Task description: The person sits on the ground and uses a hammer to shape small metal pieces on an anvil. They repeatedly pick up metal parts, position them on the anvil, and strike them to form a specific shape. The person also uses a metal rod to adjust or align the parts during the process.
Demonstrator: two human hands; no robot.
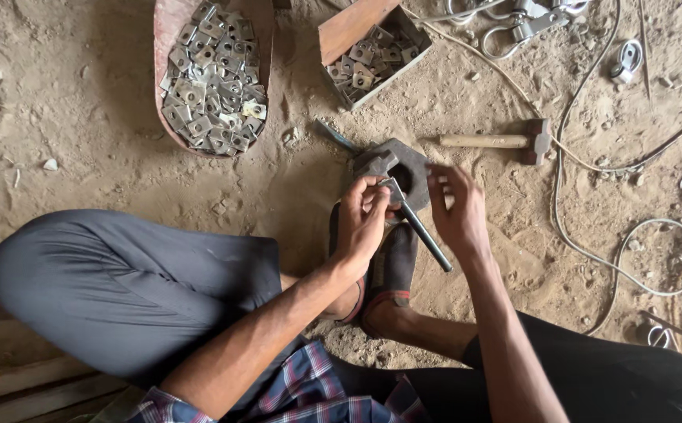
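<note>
- On the sandy floor between the person's feet sat a dark metal block (404, 166) with a round hole.
- The left hand (362, 222) was pinched around a small square plate (389, 188) at the block's near edge, gripping a black rod (426, 236) that slanted toward the right.
- The right hand (455, 210) hovered beside the block, fingers loosely spread, grasping nothing.
- A curved reddish tray (170, 31) held a heap of square metal plates (213, 78).
- A small box (349, 30) held more plates.
- A wooden-handled hammer (498, 141) lay just beyond the block.
</note>
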